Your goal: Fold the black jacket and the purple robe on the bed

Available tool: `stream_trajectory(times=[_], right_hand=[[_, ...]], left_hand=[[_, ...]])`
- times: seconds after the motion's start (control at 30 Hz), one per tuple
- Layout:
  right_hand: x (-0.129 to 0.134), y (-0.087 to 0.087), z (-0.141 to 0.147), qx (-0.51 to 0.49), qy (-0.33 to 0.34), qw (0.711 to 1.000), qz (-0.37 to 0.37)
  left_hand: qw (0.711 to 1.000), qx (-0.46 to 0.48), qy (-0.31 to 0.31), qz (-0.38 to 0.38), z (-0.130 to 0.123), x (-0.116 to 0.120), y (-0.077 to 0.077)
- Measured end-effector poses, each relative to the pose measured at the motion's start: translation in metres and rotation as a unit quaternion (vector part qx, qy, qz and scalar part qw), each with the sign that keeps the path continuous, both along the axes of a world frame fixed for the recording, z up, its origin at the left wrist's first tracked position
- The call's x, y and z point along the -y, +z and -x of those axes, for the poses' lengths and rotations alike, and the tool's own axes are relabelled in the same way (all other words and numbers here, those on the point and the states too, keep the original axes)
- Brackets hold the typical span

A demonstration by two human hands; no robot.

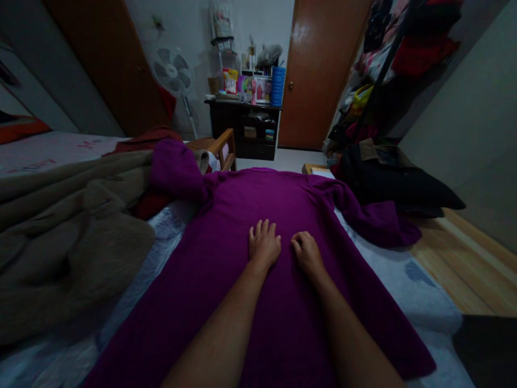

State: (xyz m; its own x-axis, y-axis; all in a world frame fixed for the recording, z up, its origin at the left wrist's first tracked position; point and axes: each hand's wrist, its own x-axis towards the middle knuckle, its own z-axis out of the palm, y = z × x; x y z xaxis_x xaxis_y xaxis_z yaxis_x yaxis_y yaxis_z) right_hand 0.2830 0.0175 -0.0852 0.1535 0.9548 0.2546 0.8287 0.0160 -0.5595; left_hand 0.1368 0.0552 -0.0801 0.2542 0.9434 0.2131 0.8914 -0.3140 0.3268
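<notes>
A long purple coat [266, 196] lies spread on the bed, its collar at the far end and its sleeves out to both sides. My left hand [264, 242] rests flat on the middle of the coat with the fingers spread. Just to the right of it, my right hand [307, 252] is over the same cloth, its fingers curled in and the thumb drawn against them. Whether anything is pinched there is too small to tell.
A brown fleecy coat [109, 237] is heaped on the left of the pale patterned bedsheet [404, 269]. Dark folded clothes [388, 183] are stacked at the right. Beyond the bed stand a white fan [173, 73], a black cabinet [244, 129] and a brown door [315, 81].
</notes>
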Motion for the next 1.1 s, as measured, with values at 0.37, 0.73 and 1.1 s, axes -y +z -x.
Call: stream_trajectory(times=[0.37,0.73,1.1], right_hand=[[-0.053,0.035,-0.042,0.077,-0.234,0.967,0.072],[-0.055,0.016,-0.037,0.108,-0.232,0.962,0.098],[-0.074,0.018,-0.055,-0.104,-0.178,0.978,-0.027]], left_hand=[[1.000,0.007,-0.002,0.017,0.001,0.001,0.004],[1.000,0.000,-0.002,0.024,0.000,0.001,0.006],[0.999,0.026,0.020,0.012,0.006,-0.005,0.008]])
